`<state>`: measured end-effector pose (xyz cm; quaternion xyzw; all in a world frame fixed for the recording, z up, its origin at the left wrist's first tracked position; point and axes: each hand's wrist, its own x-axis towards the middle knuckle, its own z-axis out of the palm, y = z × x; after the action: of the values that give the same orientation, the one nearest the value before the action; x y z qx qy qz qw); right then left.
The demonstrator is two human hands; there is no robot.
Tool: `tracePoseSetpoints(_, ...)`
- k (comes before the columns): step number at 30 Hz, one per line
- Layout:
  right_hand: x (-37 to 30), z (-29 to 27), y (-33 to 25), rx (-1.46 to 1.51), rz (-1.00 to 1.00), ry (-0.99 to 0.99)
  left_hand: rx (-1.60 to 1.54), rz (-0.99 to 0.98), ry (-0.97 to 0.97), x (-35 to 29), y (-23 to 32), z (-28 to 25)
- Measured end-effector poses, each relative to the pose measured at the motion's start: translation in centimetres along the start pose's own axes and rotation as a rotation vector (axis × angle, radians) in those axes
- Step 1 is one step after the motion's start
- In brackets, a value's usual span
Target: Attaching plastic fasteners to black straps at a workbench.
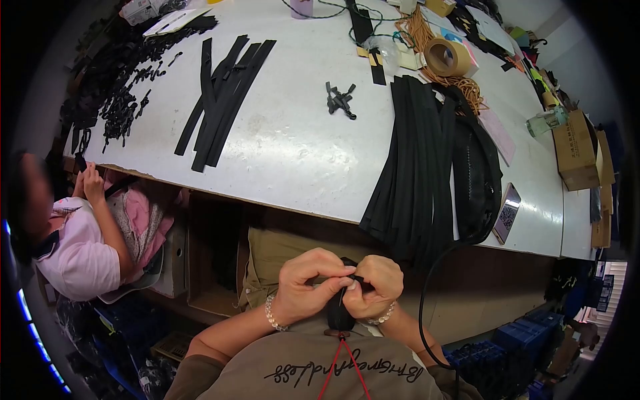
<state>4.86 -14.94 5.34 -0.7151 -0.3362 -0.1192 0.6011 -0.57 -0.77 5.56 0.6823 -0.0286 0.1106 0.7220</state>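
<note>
Two bare hands fill the lower middle of my head view, the only feed I have, and they are busy with one black fabric piece (341,319) held just in front of the wearer's chest, below the table edge. I see the left hand (308,285) with thumb and forefinger pinched together on its upper part; the right hand (375,285) is curled, its thumb and bent forefinger closed on the same spot, almost touching the left. Something thin shows at the fingertips, too small for me to identify.

As for progress, I judge this piece to be mid-handling, since both hands are on it and it has not been laid down. On the white table (287,157), a few black strips (239,110) lie loosely crossed to the left, while a much thicker bundle of black strips (417,160) hangs over the edge at the right, beside a black bag (477,193). Between them sits a little heap of black pulls (341,101). I cannot tell which group is finished and which is waiting; if the bundle is waiting, most of the work remains.
</note>
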Motion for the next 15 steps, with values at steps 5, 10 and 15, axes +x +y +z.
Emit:
tracePoseSetpoints(5,1.1,-1.7,-0.1,0.113,0.075,-0.26,-0.006,0.021,0.017,0.2,0.1,-0.7)
tracePoseSetpoints(10,1.3,-1.9,-0.2,0.103,0.023,-0.268,0.015,0.033,-0.045,0.3,0.5,-1.0)
tracePoseSetpoints(15,0.8,-1.1,-0.2,0.03,-0.045,-0.199,-0.073,0.015,-0.015,-0.1,0.2,-0.9)
